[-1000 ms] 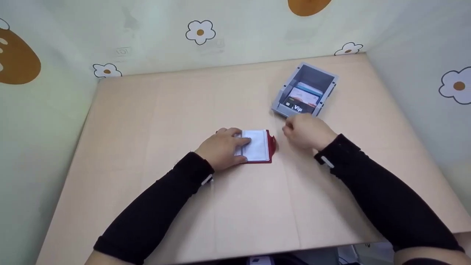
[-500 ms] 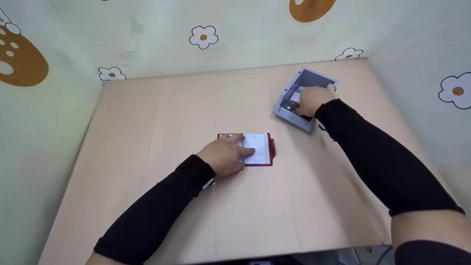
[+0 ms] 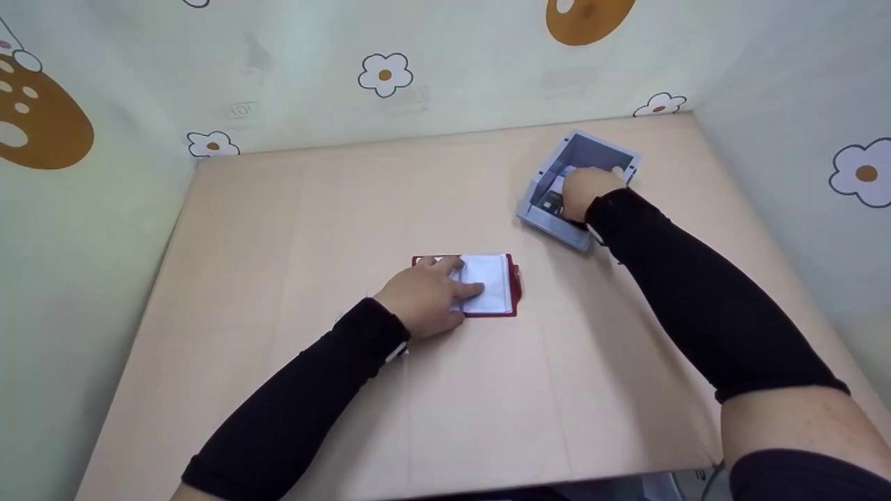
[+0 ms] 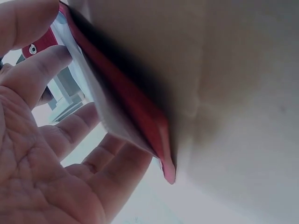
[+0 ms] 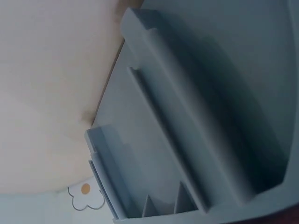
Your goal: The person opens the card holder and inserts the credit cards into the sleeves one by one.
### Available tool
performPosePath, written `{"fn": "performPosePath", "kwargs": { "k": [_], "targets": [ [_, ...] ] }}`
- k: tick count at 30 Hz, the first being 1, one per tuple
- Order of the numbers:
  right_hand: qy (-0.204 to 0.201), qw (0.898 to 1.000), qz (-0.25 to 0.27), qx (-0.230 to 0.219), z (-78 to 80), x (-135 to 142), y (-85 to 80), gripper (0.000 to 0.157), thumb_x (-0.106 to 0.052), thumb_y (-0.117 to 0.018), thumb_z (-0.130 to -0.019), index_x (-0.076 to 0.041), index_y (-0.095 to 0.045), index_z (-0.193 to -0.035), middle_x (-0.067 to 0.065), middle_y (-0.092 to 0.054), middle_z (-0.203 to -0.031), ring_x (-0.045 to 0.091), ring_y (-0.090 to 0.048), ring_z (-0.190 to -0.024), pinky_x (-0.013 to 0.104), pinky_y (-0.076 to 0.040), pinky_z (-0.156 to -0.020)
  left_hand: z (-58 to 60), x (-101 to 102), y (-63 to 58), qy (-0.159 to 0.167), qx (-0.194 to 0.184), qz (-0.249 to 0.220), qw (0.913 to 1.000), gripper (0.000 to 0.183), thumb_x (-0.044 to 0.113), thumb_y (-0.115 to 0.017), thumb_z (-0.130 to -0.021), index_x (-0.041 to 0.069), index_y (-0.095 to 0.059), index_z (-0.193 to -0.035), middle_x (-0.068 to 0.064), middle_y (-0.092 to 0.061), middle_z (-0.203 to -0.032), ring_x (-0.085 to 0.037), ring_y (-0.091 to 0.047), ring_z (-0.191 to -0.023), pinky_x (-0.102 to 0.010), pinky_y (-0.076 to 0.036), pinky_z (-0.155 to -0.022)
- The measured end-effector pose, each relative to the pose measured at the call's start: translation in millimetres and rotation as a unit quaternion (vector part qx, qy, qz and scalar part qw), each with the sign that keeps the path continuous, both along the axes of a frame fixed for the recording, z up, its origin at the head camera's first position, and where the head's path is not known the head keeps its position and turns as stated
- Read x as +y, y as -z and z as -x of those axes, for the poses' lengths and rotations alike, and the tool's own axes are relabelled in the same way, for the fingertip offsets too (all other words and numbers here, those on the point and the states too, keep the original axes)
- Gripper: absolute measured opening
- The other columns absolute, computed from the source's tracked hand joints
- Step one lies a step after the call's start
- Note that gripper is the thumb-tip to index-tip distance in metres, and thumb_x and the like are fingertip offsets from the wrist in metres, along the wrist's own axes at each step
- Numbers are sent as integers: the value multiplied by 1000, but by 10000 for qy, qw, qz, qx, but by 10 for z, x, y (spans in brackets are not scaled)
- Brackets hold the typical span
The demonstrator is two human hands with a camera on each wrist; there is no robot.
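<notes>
An opened red card holder (image 3: pixel 515 287) with whitish plastic sleeves (image 3: pixel 490 271) lies mid-table. Across its left part rests my left hand (image 3: pixel 421 300), fingers spread and the index fingertip on a sleeve. In the left wrist view the red cover (image 4: pixel 140 112) is seen edge-on, with extended fingers (image 4: pixel 124 175) along the sleeves. My right hand (image 3: pixel 590 191) reaches down into a grey bin (image 3: pixel 553 228), over the cards (image 3: pixel 552 202) inside; its fingertips are hidden, so I cannot tell whether they grip a card. The right wrist view is filled by the bin's ribbed outer side (image 5: pixel 177 107).
The bin stands toward the back right of the pale table (image 3: pixel 313 209). Walls with flower prints (image 3: pixel 385 75) enclose the table at the back and both sides. The front edge of the table is at the bottom of the head view.
My right hand has moved from in front of the bin forward into it, covering most of the cards. My left hand has stayed on the card holder.
</notes>
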State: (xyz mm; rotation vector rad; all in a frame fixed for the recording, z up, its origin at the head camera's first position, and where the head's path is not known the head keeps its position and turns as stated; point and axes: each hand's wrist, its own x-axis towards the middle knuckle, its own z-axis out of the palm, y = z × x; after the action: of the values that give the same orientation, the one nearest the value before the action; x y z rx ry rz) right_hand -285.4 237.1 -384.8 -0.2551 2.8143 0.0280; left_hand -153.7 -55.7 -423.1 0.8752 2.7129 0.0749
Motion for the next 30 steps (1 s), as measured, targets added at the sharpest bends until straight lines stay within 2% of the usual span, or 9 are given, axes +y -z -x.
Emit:
{"fn": "performPosePath", "kwargs": {
  "k": [7,11,15,24,30],
  "targets": [
    [168,9998,93,-10,51,9,59,29,-9,-59,-92,11,-68,-111,30,-71,-118,45,-66,-113,72,-33,-117,-1,-4,6,70,64,21,10000,56,30,-62,-98,45,-55,-151,-13,-44,-162,-46,-52,-134,-52,-55,-101],
    [263,9995,200,-11,93,19,100,22,-7,-57,-93,7,-69,-106,27,-72,-115,40,-64,-105,67,-40,-110,-11,-12,3,76,86,-32,9999,56,29,-63,-97,44,-56,-150,-14,-45,-162,-47,-52,-133,-53,-55,-100],
    [362,9990,269,-32,105,23,89,19,-5,-57,-94,5,-71,-101,25,-73,-115,37,-62,-102,64,-41,-110,-14,-17,-5,-12,6,-113,9999,57,29,-64,-96,45,-56,-150,-13,-44,-162,-47,-49,-138,-54,-54,-102],
    [541,9967,584,155,46,-3,13,24,-3,-53,-96,7,-66,-114,28,-71,-122,39,-64,-111,66,-41,-112,-18,-19,-8,27,47,-127,9999,55,29,-64,-97,44,-57,-150,-15,-45,-162,-49,-51,-136,-54,-55,-100],
    [603,9937,883,320,26,27,-42,35,-3,-51,-98,8,-62,-129,30,-67,-128,43,-64,-117,65,-43,-112,-17,-14,-4,-3,47,-117,9999,55,31,-64,-97,45,-57,-150,-14,-45,-162,-47,-51,-135,-53,-55,-100]
  ]
}}
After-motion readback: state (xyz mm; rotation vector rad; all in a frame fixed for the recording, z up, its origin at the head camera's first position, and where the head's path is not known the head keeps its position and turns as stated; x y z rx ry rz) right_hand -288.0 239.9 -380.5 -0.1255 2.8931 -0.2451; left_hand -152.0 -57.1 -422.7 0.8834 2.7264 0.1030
